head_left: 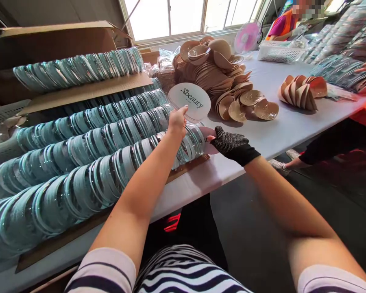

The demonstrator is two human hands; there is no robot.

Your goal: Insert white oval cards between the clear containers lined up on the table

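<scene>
My bare left hand (177, 122) pinches the lower edge of a white oval card (189, 99) printed "Sbeauty"; its edge looks layered, so there may be more than one card. My right hand (233, 145), in a black dotted glove with bare fingertips, is closed on a pinkish oval card (210, 134). That card is at the end of the nearest row of clear round plastic cases (110, 175), and my hand partly hides it. My left forearm crosses above this row. Just beyond both hands lie brown shiny cups (253, 106).
More case rows (88, 140) lie behind, one in an open cardboard box (57, 32). A heap of brown cups (201, 73) stands further back. To the right are a smaller cup stack (299, 91), a white basket (280, 51), a pink fan (247, 36) and a co-worker's orange vest (288, 24).
</scene>
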